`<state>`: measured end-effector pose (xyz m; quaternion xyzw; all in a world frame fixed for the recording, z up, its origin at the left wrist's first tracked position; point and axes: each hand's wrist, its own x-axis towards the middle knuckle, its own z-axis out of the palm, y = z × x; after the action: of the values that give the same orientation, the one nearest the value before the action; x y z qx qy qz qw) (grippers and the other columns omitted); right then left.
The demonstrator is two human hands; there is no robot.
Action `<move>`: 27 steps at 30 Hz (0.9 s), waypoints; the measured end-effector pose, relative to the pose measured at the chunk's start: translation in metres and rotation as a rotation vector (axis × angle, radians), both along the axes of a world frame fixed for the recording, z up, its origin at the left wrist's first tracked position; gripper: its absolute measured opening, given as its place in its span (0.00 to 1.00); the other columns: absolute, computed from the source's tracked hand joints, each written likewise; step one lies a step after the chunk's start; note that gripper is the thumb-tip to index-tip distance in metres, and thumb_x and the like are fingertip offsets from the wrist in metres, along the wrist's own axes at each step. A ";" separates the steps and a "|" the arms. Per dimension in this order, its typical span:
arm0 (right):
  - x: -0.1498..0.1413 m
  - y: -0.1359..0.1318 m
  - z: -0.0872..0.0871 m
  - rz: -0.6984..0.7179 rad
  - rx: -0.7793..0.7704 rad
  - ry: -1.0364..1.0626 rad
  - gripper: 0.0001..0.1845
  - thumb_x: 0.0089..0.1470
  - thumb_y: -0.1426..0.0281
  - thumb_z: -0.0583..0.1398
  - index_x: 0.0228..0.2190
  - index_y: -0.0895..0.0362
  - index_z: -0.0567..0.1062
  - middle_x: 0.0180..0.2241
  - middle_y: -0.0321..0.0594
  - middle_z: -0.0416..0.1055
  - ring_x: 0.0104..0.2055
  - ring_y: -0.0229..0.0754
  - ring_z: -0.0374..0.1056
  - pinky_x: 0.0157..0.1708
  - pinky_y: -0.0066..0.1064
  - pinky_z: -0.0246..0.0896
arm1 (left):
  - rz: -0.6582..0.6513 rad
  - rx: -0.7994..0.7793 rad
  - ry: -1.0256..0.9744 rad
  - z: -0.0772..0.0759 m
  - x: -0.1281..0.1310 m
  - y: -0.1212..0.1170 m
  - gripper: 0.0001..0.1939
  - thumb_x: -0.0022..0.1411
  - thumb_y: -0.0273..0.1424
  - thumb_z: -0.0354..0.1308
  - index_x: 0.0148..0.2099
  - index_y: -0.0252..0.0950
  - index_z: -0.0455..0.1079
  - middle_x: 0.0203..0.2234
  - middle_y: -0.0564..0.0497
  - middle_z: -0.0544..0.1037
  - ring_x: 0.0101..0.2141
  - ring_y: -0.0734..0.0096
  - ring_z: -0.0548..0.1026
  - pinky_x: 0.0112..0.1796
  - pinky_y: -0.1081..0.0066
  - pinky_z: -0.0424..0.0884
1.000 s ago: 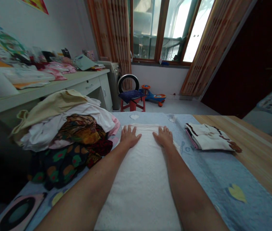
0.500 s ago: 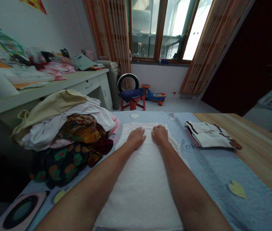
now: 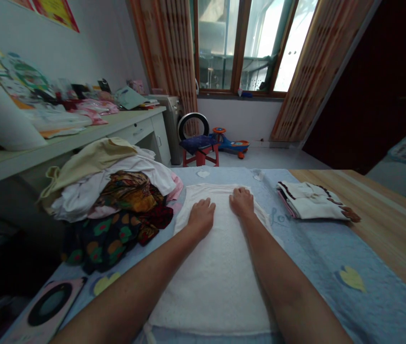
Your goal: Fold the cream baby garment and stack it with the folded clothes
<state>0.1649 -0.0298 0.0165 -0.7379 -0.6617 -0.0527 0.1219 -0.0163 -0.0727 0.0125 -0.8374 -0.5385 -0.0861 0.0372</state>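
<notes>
Left hand [image 3: 202, 217] and right hand [image 3: 242, 202] both palm down and flat on a white terry towel [image 3: 217, 282], fingers loosely spread, no pinch or grip, hands just apart, not touching each other. Towel lies lengthwise on a blue quilted bedspread [image 3: 313, 282], running from just past the fingertips back under both forearms toward the person. Only readable writing: stitched script on the bedspread [image 3: 279, 216] just right of the towel, looks like "Love", end hard to make out. No brand or label legible; print on papers on the desk too small to read. Folded white clothes with dark trim [image 3: 310, 205] sit right of the right hand, well clear of it. Heap of mixed clothes [image 3: 113, 200] just left of the towel, near the left hand. Wooden board [image 3: 385, 215] along the far right of the bedspread
</notes>
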 end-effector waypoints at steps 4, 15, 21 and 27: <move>0.001 0.000 0.003 0.004 -0.036 0.013 0.21 0.63 0.63 0.49 0.50 0.60 0.71 0.55 0.53 0.65 0.56 0.52 0.59 0.52 0.39 0.53 | 0.052 -0.116 -0.026 -0.007 -0.008 -0.015 0.28 0.69 0.45 0.42 0.67 0.43 0.55 0.67 0.48 0.56 0.65 0.50 0.53 0.61 0.49 0.53; -0.016 -0.043 0.004 0.093 -0.160 0.025 0.29 0.63 0.62 0.50 0.61 0.62 0.61 0.67 0.50 0.51 0.68 0.53 0.45 0.64 0.48 0.36 | 0.060 -0.140 -0.064 -0.012 -0.010 -0.020 0.36 0.65 0.55 0.39 0.69 0.44 0.51 0.69 0.49 0.51 0.68 0.51 0.43 0.64 0.49 0.41; -0.012 -0.069 -0.008 0.113 -0.158 0.040 0.31 0.65 0.60 0.47 0.62 0.65 0.58 0.67 0.55 0.49 0.69 0.51 0.44 0.64 0.44 0.36 | 0.060 -0.124 -0.060 -0.012 -0.010 -0.021 0.36 0.65 0.55 0.39 0.69 0.43 0.52 0.69 0.49 0.51 0.68 0.48 0.44 0.64 0.47 0.41; 0.007 -0.069 0.000 0.026 -0.223 0.043 0.34 0.64 0.54 0.47 0.65 0.60 0.56 0.68 0.55 0.46 0.70 0.52 0.42 0.64 0.42 0.36 | 0.067 -0.118 -0.066 -0.012 -0.010 -0.021 0.36 0.65 0.55 0.39 0.69 0.44 0.52 0.69 0.50 0.51 0.68 0.46 0.43 0.64 0.48 0.41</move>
<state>0.1718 -0.0984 0.0168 -0.7394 -0.6700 0.0387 0.0539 -0.0260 -0.0938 0.0003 -0.8163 -0.5714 -0.0806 -0.0271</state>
